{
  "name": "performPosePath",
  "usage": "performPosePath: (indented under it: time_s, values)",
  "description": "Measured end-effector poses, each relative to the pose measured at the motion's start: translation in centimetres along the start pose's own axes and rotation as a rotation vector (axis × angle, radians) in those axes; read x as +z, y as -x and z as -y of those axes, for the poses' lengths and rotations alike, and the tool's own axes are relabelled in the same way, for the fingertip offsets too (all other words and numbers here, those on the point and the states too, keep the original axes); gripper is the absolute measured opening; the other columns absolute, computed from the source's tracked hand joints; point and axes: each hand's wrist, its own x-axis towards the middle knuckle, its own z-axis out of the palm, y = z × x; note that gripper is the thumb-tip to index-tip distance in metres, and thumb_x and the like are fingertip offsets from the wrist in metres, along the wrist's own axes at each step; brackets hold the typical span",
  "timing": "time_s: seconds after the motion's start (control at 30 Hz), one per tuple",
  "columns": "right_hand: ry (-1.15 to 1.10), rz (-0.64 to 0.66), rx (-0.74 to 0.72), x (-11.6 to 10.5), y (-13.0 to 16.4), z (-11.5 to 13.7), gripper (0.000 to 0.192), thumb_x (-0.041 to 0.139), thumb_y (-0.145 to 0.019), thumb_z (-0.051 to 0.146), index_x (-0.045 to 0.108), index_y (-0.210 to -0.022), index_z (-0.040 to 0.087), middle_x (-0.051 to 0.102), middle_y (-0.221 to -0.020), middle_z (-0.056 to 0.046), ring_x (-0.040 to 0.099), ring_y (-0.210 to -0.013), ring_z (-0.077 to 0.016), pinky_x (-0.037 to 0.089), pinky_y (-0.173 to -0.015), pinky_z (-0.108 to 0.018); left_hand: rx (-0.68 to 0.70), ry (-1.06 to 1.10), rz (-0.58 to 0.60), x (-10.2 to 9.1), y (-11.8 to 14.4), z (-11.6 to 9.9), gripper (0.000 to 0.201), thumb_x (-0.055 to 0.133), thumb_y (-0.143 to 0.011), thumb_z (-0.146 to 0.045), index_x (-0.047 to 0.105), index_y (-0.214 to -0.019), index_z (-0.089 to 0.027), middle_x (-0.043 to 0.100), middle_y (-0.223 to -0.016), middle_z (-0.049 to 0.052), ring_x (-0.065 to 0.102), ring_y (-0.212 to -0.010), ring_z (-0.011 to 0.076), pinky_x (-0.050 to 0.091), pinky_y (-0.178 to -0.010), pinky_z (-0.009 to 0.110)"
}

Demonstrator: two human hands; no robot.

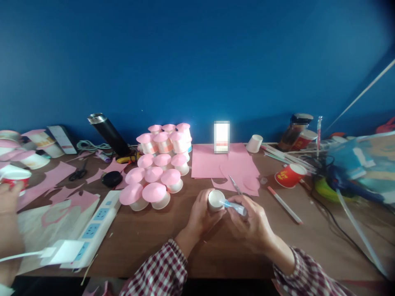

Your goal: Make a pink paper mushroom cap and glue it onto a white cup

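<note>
A deep blue wall point(197, 53) fills the upper half of the view above a long brown table point(148, 238) crowded with craft material. Sheets of pink paper point(210, 162) lie flat at the table's middle, with a lit phone point(221, 137) propped upright at their far edge. To the left, a cluster of pink-capped cups point(157, 172) stands in rows, and a white power strip point(97, 224) runs diagonally toward the near left corner. A dark flask point(108, 133) leans at a slant behind the cluster. On the right, a red paper cup point(289, 175) lies tipped on its side, its mouth toward the upper right, and a pencil point(284, 204) lies diagonally just beyond the hands. Another person's hand point(9, 197) shows at the left edge, touching a red-banded cup point(16, 176).

At centre front, the left hand point(200, 213) is closed round a small white cup point(216, 200), gripping it with its round end tilted up toward the camera. The right hand point(251, 224) pinches a glue stick point(236, 206), its long axis running nearly level from lower right to upper left, tip touching the cup's face. Scissors point(235, 185) lie just behind the cup on the pink paper, blades pointing away and left; nothing stands between the hands and the cup.
</note>
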Motion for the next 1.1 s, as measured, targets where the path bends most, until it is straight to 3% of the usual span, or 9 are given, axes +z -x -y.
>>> performPosePath:
  time_s: [0.23, 0.8, 0.97, 1.1]
  values:
    - [0.016, -0.052, -0.056, -0.2, -0.1, -0.2, 0.011, 0.052, -0.083, 0.026, 0.057, -0.090, 0.018, 0.065, -0.080, -0.006, 0.061, -0.072, -0.0190, 0.048, -0.062, -0.027, 0.011, -0.017, -0.027, 0.2, 0.1, -0.1, 0.052, 0.068, -0.065, -0.022, 0.047, -0.113, -0.021, 0.056, -0.108, 0.007, 0.054, -0.101, 0.0220, 0.045, -0.088, 0.038]
    - [0.057, -0.024, -0.074, -0.2, -0.1, -1.0, 0.008, 0.052, -0.082, 0.023, 0.057, -0.085, 0.018, 0.062, -0.074, -0.003, 0.058, -0.066, -0.0169, 0.044, -0.061, -0.026, 0.009, -0.020, -0.005, 0.0, 0.1, 0.1, 0.053, 0.068, -0.066, -0.023, 0.045, -0.114, -0.021, 0.056, -0.108, 0.007, 0.054, -0.101, 0.0216, 0.046, -0.087, 0.037]
    - [0.063, 0.007, 0.002, -1.3, -0.3, -1.2, 0.009, 0.052, -0.081, 0.026, 0.057, -0.078, 0.019, 0.061, -0.066, -0.001, 0.056, -0.059, -0.0148, 0.043, -0.056, -0.023, -0.009, -0.012, -0.003, 0.1, 0.1, 0.0, 0.053, 0.068, -0.067, -0.023, 0.045, -0.115, -0.022, 0.055, -0.110, 0.006, 0.053, -0.102, 0.0217, 0.044, -0.090, 0.038]
    - [-0.034, -0.019, 0.124, -1.5, -0.4, -1.2, 0.014, 0.052, -0.083, 0.029, 0.059, -0.088, 0.018, 0.063, -0.071, -0.001, 0.054, -0.054, -0.0123, 0.043, -0.051, -0.021, 0.000, -0.012, -0.002, 0.1, 0.1, 0.0, 0.053, 0.069, -0.067, -0.023, 0.045, -0.114, -0.022, 0.055, -0.109, 0.006, 0.052, -0.103, 0.0218, 0.044, -0.091, 0.039]
